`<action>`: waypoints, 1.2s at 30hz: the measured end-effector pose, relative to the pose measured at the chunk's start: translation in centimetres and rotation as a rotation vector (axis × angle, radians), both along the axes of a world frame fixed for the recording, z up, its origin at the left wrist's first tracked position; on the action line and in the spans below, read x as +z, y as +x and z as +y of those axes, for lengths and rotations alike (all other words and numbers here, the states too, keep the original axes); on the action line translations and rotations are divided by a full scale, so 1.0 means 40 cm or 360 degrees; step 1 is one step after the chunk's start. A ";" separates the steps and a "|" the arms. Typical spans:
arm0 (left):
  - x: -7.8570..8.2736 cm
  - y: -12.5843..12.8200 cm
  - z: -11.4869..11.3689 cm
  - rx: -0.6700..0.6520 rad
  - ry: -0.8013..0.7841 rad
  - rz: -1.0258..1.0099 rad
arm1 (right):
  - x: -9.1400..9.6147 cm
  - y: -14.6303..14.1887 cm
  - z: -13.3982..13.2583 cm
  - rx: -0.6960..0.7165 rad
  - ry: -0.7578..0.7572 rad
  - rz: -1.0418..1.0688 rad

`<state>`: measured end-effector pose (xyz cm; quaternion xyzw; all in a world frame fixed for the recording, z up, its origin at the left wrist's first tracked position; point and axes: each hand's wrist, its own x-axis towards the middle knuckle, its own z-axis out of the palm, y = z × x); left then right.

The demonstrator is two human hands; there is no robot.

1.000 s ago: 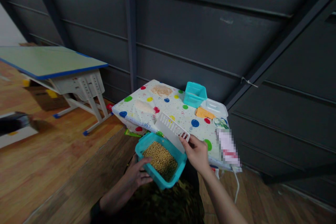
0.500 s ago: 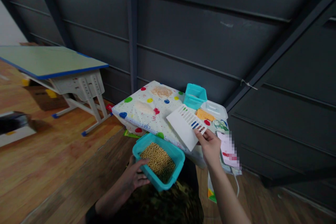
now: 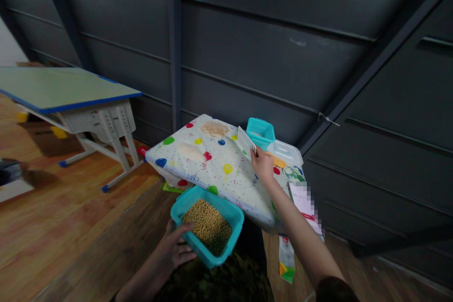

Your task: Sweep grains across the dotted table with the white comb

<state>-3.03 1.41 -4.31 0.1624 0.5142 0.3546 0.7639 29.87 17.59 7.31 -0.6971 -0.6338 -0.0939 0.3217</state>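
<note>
My left hand is closed on the near left rim of a teal plastic container, thumb inside the edge. Yellow soybeans fill much of that container, which is held over my lap at the table's front edge. Pinched in my right hand is a white slotted plastic panel, tilted up on edge above the table. Just beyond it stands a second, smaller-looking teal container, its contents mostly hidden. The fingertips of my right hand are partly covered by the hand itself.
The table's spotted cloth carries a white heap and a brownish heap. At right lie a clear lid, an orange item and a blurred-out phone-like object. A dark panelled wall stands behind; a desk is left.
My right hand has moved away from me with the slotted panel, which has turned from nearly flat to edge-on near the rear container. My left hand still holds the soybean container.
</note>
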 end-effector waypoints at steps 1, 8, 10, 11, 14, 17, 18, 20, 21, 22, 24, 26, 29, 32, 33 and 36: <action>0.000 0.001 0.000 -0.0001 0.0000 0.0030 | 0.000 -0.011 0.021 -0.0019 -0.0049 -0.0069; -0.001 0.001 -0.009 -0.0009 0.0040 0.0098 | -0.029 -0.085 0.049 0.0023 -0.0165 -0.0275; 0.002 0.001 -0.014 -0.0003 0.0063 0.0072 | -0.033 -0.106 0.040 0.0088 -0.0194 -0.0259; 0.004 0.001 -0.017 0.0003 0.0072 0.0058 | -0.034 -0.118 0.036 0.0129 -0.0212 -0.0251; 0.007 0.006 -0.020 0.0009 0.0078 0.0047 | -0.037 -0.160 0.025 0.0255 -0.0235 -0.0231; 0.005 0.013 -0.017 0.0017 0.0051 0.0090 | -0.046 -0.211 0.011 0.0352 -0.0225 -0.0221; 0.004 0.014 -0.016 0.0026 0.0046 0.0107 | -0.049 -0.227 0.006 0.0382 -0.0221 -0.0218; 0.004 0.013 -0.015 0.0035 0.0049 0.0121 | -0.051 -0.252 0.000 0.0445 -0.0209 -0.0203; 0.006 0.011 -0.016 0.0029 0.0064 0.0113 | -0.049 -0.258 0.001 0.0467 -0.0198 -0.0188; 0.008 0.008 -0.017 0.0019 0.0079 0.0103 | -0.044 -0.259 0.004 0.0474 -0.0182 -0.0170; 0.013 0.002 -0.019 -0.0002 0.0087 0.0089 | -0.029 -0.245 0.020 0.0425 -0.0143 -0.0137; 0.016 -0.002 -0.020 0.0000 0.0075 0.0098 | -0.010 -0.212 0.043 0.0297 -0.0115 -0.0127; 0.014 -0.002 -0.018 0.0004 0.0064 0.0093 | 0.007 -0.152 0.075 0.0111 -0.0107 -0.0154; 0.005 0.001 -0.014 -0.0004 0.0063 0.0078 | 0.000 -0.113 0.090 0.0056 -0.0082 -0.0199; 0.002 0.001 -0.014 -0.0004 0.0063 0.0075 | -0.005 -0.108 0.092 0.0054 -0.0083 -0.0213; 0.000 0.002 -0.016 0.0006 0.0077 0.0066 | -0.021 -0.112 0.098 0.0067 -0.0126 -0.0239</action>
